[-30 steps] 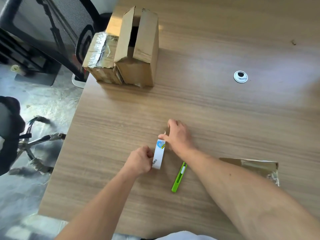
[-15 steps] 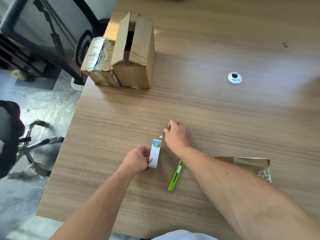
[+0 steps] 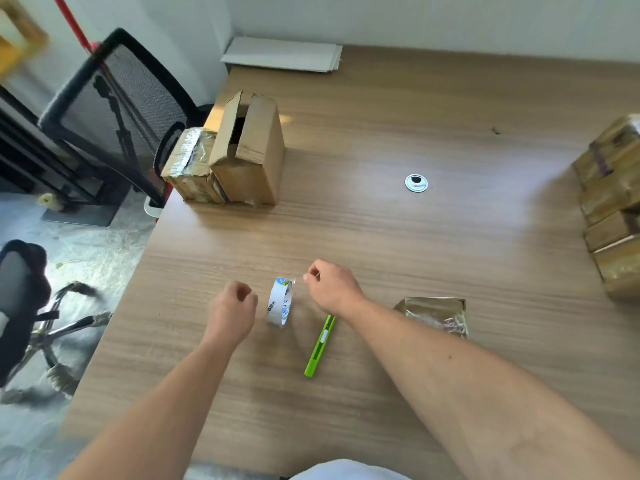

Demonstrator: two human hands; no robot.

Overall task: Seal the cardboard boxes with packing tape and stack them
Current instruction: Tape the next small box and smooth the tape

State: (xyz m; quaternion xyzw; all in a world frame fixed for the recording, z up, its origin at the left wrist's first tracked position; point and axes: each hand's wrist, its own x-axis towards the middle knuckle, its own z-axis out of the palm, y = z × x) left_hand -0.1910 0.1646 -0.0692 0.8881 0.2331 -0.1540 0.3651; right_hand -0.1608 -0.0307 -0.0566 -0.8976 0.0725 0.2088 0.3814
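Standing at the far left of the counter (image 3: 363, 230), 1 taped box (image 3: 188, 168) touches 1 taller open box (image 3: 251, 157). Nearer, the left hand (image 3: 232, 311) has an empty, curled grip just beside the upright tape roll (image 3: 280, 302). The right hand (image 3: 332, 289) pinches near the roll's loose end; I cannot tell if its grip holds tape. Taped boxes (image 3: 613, 202) stack far right.

White packing-tape roll (image 3: 280, 303), near centre: dark lettering and blue-yellow logo on core, too blurred to read.
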